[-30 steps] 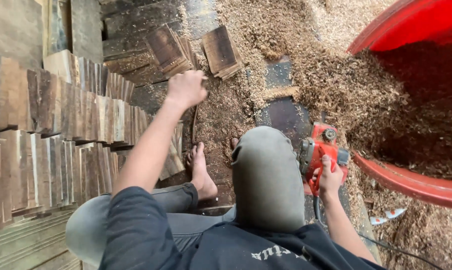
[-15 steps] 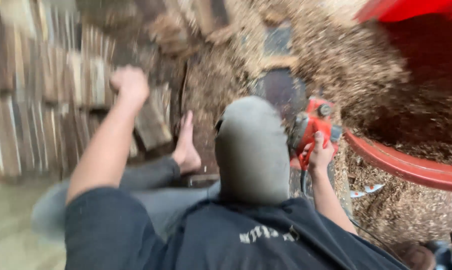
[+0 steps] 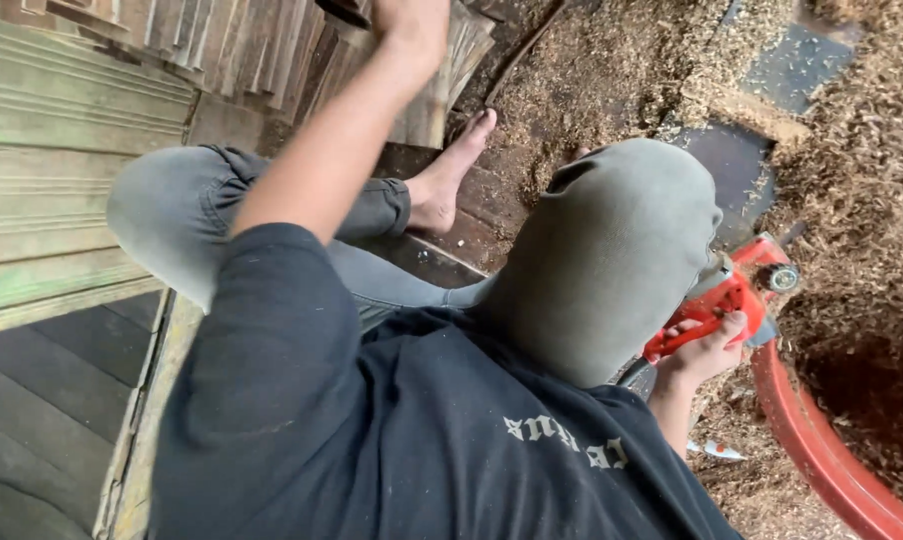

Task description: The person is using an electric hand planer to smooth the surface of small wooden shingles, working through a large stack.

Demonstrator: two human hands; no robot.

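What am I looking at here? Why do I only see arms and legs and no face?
The camera sits on a person's head and looks straight down, so you see their own body from above: a dark shirt, grey trousers and a raised knee in the middle. The person sits on the floor with a bare foot stretched out.

The left hand reaches up to a stack of thin wooden boards at the top edge; the picture cuts it off, so I cannot tell if its grip is closed. The right hand holds a red power tool beside the knee.

All around lies sawdust on the ground. On the right is the rim of a big red tub with more sawdust inside.
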